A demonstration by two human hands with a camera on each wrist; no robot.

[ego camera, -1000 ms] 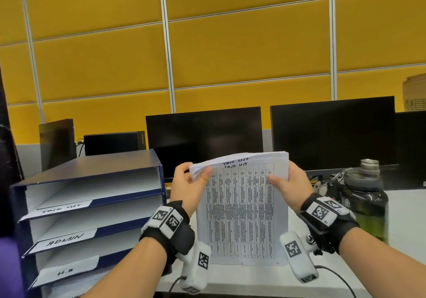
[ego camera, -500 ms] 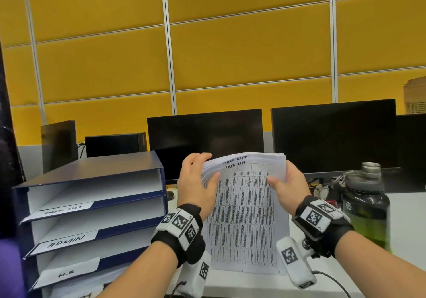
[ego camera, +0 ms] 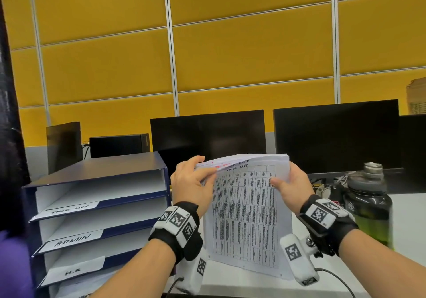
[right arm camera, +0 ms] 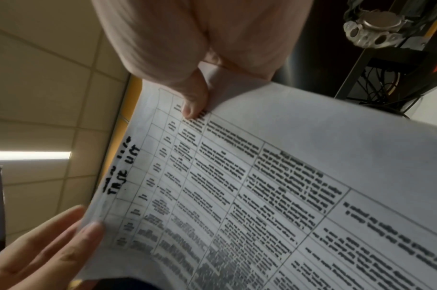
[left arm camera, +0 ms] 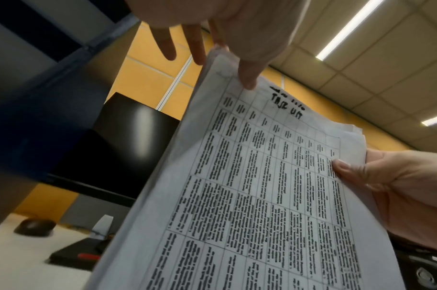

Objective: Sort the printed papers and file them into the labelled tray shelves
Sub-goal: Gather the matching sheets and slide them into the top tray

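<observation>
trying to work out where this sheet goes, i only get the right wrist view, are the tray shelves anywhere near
Observer: Yes. In the head view the tray shelves stand just left of the left hand.
Operator: what labels are on them
Observer: Top to bottom: a handwritten task list label, an ADMIN label, then an H.R label.
Operator: anything behind the top sheet
Observer: The left hand pinches the top left corner of the papers, and a sheet behind shows red writing, too blurred to read.
</observation>
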